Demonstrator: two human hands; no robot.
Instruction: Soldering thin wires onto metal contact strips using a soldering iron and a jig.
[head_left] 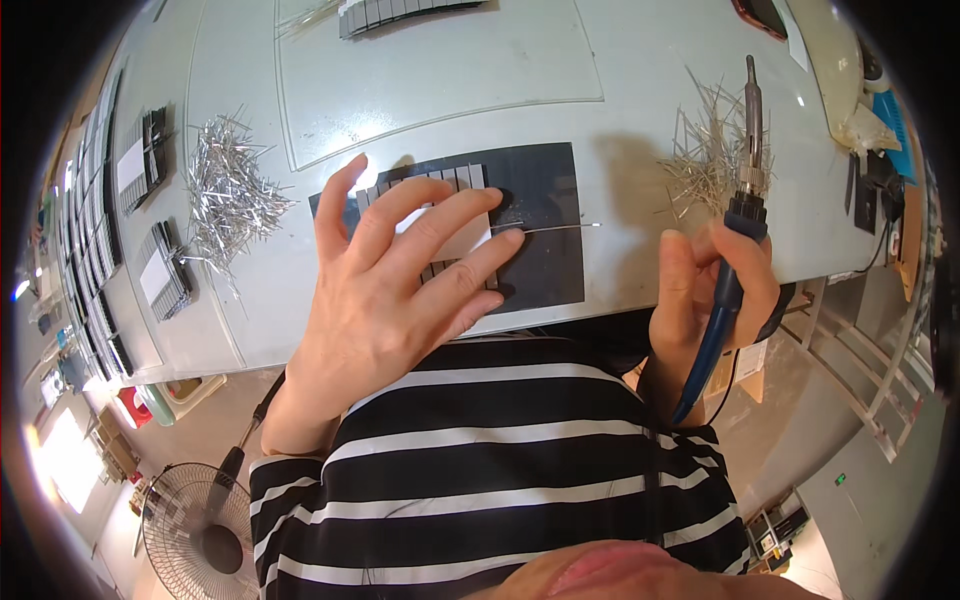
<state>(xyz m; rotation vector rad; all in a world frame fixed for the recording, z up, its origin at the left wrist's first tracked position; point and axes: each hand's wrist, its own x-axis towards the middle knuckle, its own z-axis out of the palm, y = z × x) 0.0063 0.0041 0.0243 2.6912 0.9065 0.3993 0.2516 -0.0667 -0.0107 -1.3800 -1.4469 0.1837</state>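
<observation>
My left hand (375, 265) lies palm down with spread fingers over a row of grey strips (478, 178) and a white piece (467, 236). Its fingertips rest along the right edge of this row, on a dark rectangular mat (557, 262). A thin metal wire (562, 228) juts rightward from beneath one fingertip; its other end is hidden. In my right hand (712, 280) a soldering iron (735, 245) with a blue handle is gripped, its metal tip pointing up and away from me. The iron is held apart from the strips.
Loose thin metal pieces lie in a heap (232, 190) at left and another heap (700, 150) behind the iron. Small strip bundles (165, 272) and long stacked rows (95, 215) line the left side. Another strip block (400, 14) stands at the back. A fan (200, 535) stands below left.
</observation>
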